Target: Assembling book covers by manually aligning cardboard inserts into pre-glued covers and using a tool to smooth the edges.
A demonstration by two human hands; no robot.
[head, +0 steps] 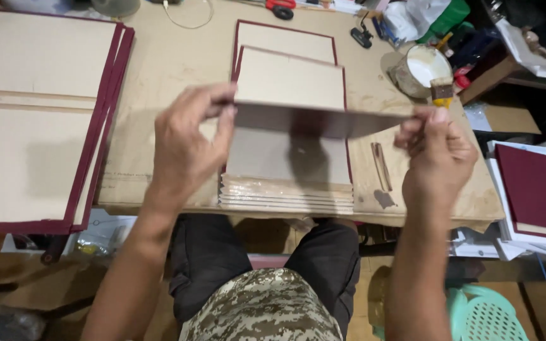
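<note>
Both hands, left hand (188, 148) and right hand (436, 155), pinch grey board (317, 120)

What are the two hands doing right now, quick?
Left hand: closed, pinching the left end of the grey board.
Right hand: closed, pinching the right end of the same board.

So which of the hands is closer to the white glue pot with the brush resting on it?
Right. The right hand pinches the grey board's end just below the white glue pot; the left hand holds the far end.
</note>
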